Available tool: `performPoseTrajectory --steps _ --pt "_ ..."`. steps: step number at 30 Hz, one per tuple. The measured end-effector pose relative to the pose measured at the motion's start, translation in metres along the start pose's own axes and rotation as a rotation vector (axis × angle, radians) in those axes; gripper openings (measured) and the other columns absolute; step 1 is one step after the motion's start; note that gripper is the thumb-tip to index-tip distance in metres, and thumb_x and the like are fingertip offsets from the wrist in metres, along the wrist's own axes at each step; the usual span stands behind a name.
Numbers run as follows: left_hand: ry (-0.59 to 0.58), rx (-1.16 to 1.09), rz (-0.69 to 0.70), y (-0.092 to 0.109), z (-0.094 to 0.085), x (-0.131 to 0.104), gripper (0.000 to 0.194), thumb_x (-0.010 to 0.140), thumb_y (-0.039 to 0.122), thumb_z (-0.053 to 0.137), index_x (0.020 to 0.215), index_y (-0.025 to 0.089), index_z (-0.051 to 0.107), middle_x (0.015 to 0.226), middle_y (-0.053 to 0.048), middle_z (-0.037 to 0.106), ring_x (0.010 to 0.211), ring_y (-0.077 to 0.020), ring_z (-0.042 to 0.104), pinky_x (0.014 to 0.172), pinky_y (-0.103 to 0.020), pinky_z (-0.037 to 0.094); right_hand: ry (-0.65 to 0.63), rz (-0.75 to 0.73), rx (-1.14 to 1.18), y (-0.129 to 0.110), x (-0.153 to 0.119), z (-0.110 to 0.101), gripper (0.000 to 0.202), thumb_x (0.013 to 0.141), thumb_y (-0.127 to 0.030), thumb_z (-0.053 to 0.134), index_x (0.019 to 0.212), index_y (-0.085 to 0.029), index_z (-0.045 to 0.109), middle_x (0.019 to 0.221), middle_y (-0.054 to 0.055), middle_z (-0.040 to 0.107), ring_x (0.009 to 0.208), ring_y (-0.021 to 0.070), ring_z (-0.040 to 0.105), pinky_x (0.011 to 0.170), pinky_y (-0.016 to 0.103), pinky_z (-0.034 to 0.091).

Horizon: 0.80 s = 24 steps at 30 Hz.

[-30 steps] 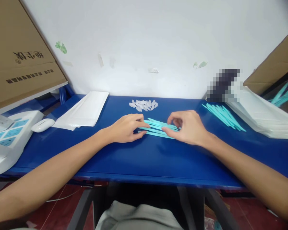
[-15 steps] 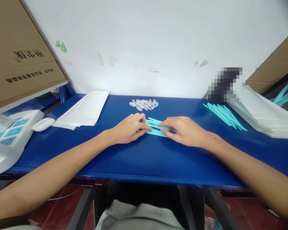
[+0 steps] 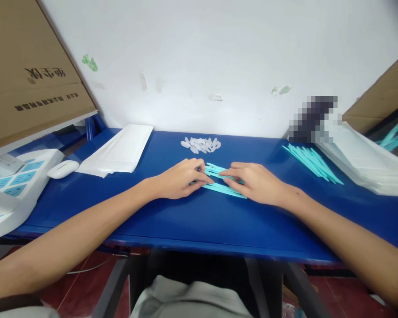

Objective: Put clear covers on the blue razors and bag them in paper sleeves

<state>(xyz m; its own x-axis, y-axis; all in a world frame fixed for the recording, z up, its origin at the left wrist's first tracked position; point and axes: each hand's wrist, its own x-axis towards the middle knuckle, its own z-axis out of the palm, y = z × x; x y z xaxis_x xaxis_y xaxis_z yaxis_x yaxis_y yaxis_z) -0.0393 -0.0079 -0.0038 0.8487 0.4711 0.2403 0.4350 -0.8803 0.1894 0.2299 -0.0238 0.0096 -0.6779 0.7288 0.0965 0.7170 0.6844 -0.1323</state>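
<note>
Several thin turquoise strips (image 3: pixel 226 190) lie on the blue table in front of me, in a loose bundle running between my hands. Curled over their left ends is my left hand (image 3: pixel 182 179), thumb and fingers closed on them. From the other side my right hand (image 3: pixel 257 182) pinches the strips with thumb and forefinger; its fingertips partly hide them. Two of the strips sit a little nearer to me than the others. Behind the hands is a small pile of whitish translucent pieces (image 3: pixel 200 145).
More turquoise strips (image 3: pixel 313 163) lie at the right, beside a stack of white sleeves (image 3: pixel 368 163). White envelopes (image 3: pixel 119 150) lie at the left, near a white earbud-like case (image 3: pixel 63 169) and a power strip (image 3: pixel 36 185). A cardboard box (image 3: pixel 36 79) stands at far left.
The nearer strips have shifted toward me and to the right, leaving a wider gap from the rest. My hands have barely moved; the view has shifted slightly.
</note>
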Motion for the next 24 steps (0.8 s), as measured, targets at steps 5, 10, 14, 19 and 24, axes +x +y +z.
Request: performPoseTrajectory --steps 5,10,14,19,24 --pt "0.173 -0.06 -0.09 -0.004 0.0 0.001 0.036 0.105 0.025 0.041 0.127 0.019 0.069 0.098 -0.008 0.06 0.086 -0.0189 0.058 0.076 -0.03 0.043 0.034 0.078 0.004 0.0 0.003 0.003 0.033 0.101 -0.036 0.044 0.106 -0.022 0.074 0.091 0.005 0.066 0.074 0.0177 0.059 0.063 0.029 0.035" --pt "0.276 -0.026 -0.203 -0.015 0.001 0.0 0.032 0.102 0.022 0.044 0.117 0.016 0.071 0.09 -0.006 0.066 0.078 -0.0174 0.06 0.069 -0.029 0.043 0.023 0.168 0.041 -0.001 0.004 0.002 0.02 0.095 -0.034 0.053 0.094 -0.021 0.069 0.087 0.004 0.066 0.071 0.0172 0.057 0.063 0.029 0.035" --pt "0.247 -0.012 -0.205 -0.018 0.002 -0.001 0.033 0.102 0.022 0.043 0.117 0.015 0.072 0.092 -0.007 0.066 0.078 -0.0174 0.06 0.069 -0.029 0.043 -0.023 0.203 0.16 0.001 0.003 -0.001 0.025 0.097 -0.041 0.052 0.093 -0.022 0.067 0.079 0.003 0.064 0.07 0.0175 0.057 0.061 0.028 0.036" --pt "0.206 -0.015 -0.132 -0.014 0.0 -0.001 0.035 0.104 0.027 0.043 0.12 0.015 0.071 0.092 -0.008 0.062 0.083 -0.0185 0.059 0.073 -0.03 0.046 0.001 0.256 0.188 0.0 0.004 0.001 0.026 0.096 -0.046 0.056 0.09 -0.022 0.066 0.072 0.001 0.061 0.066 0.0171 0.055 0.059 0.027 0.034" --pt "0.149 -0.001 -0.089 -0.01 -0.003 -0.002 0.036 0.102 0.033 0.048 0.12 0.017 0.074 0.097 -0.009 0.06 0.088 -0.0204 0.058 0.077 -0.032 0.046 0.042 0.239 0.175 -0.003 0.006 0.006 0.021 0.094 -0.041 0.058 0.095 -0.021 0.063 0.069 -0.001 0.06 0.061 0.0156 0.053 0.056 0.027 0.032"
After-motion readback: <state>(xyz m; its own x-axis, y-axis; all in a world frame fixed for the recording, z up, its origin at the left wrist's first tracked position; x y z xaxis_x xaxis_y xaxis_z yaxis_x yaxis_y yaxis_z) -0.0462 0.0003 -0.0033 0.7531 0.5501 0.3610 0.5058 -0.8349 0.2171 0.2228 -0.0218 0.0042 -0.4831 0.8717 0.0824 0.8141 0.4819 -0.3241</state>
